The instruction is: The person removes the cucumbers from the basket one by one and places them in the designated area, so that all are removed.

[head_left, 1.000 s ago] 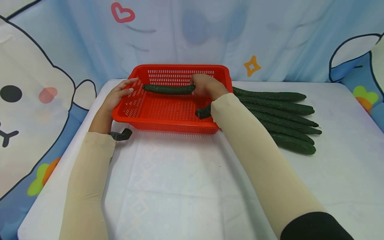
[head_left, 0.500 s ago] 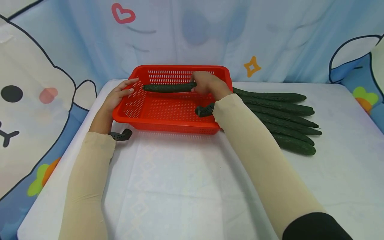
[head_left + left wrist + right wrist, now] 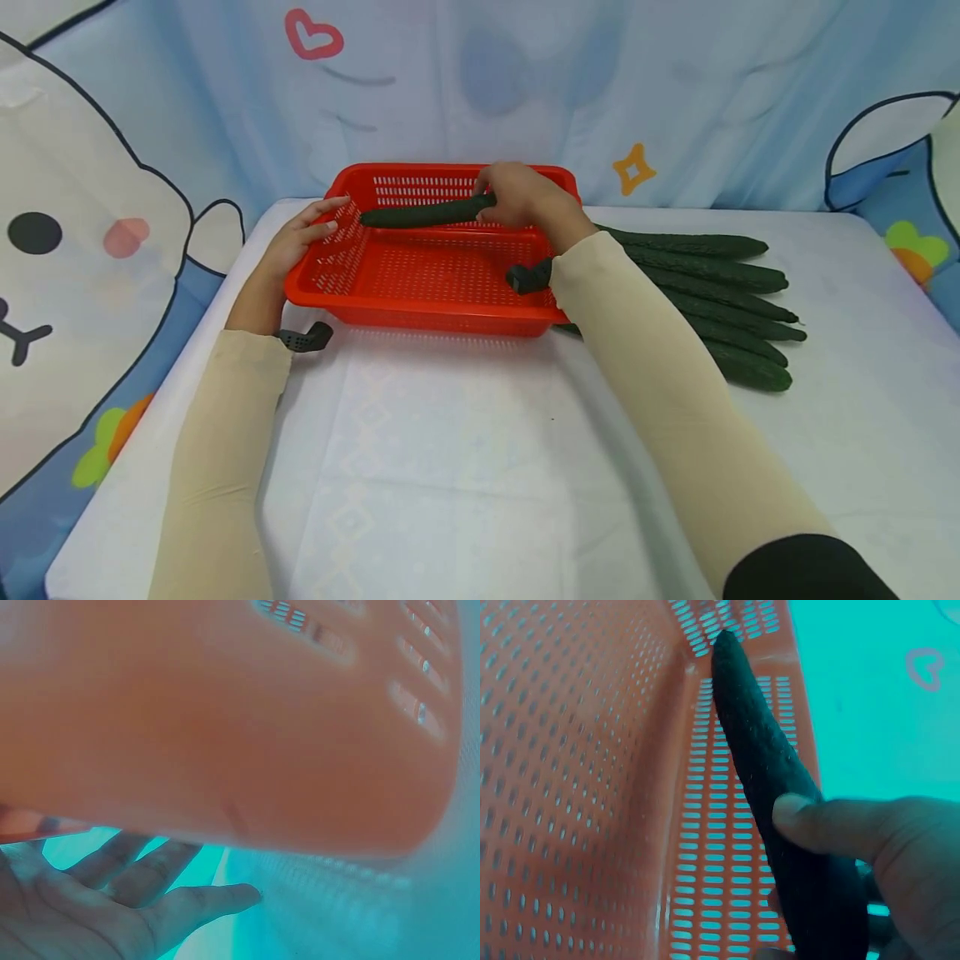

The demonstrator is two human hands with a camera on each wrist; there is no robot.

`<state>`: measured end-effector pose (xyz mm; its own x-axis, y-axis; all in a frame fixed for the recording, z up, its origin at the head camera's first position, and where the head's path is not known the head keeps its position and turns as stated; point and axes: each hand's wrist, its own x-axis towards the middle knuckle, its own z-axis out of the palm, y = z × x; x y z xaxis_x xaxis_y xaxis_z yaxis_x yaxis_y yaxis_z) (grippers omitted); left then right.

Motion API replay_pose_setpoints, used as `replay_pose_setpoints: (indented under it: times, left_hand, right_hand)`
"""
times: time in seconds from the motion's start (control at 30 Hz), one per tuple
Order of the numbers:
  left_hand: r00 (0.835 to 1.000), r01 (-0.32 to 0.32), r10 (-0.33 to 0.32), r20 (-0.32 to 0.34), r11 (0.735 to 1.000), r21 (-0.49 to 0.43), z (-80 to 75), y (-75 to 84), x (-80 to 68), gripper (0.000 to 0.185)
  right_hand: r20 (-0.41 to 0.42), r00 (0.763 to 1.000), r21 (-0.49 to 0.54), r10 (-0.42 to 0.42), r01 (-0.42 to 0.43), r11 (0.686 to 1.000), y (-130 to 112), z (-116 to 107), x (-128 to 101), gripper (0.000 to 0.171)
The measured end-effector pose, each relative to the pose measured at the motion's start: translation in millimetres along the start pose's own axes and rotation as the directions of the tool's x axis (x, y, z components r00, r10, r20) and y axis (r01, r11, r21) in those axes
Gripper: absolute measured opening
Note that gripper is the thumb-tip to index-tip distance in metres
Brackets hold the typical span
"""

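A red perforated basket (image 3: 420, 310) stands on the white table at the far middle. My right hand (image 3: 517, 196) grips one end of a dark green cucumber (image 3: 423, 212) and holds it across the back of the basket, just above the floor. In the right wrist view my thumb presses on the cucumber (image 3: 772, 772), whose far tip nears the basket corner (image 3: 705, 656). My left hand (image 3: 300, 237) rests with straight fingers against the basket's left wall; the left wrist view shows its fingers (image 3: 150, 907) under the orange wall (image 3: 225, 712).
Several long cucumbers (image 3: 712, 275) lie side by side on the table right of the basket. A blue cartoon-print cloth (image 3: 150, 125) hangs behind and at the left. The white table cloth (image 3: 450, 467) stretches toward me.
My right hand has lifted the cucumber's held end a little and shifted slightly right and back. The left hand stays on the basket's left wall.
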<state>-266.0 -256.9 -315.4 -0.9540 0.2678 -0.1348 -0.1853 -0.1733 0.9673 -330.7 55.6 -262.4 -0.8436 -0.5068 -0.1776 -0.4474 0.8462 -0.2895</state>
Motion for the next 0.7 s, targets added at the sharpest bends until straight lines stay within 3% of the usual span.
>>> replay_pose_setpoints:
  times: [0.33,0.7]
  left_hand:
    - [1.0,-0.001,0.001,-0.021,1.0,0.026,-8.2,-3.5,1.7,0.043]
    - [0.999,0.01,-0.007,-0.046,0.998,0.063,-3.9,-1.6,-0.7,0.043]
  right_hand:
    - [-0.105,0.988,0.0,-0.113,0.113,0.994,-12,0,-8,0.034]
    - [-0.116,0.99,0.052,-0.075,0.082,0.995,-23,2,-22,0.034]
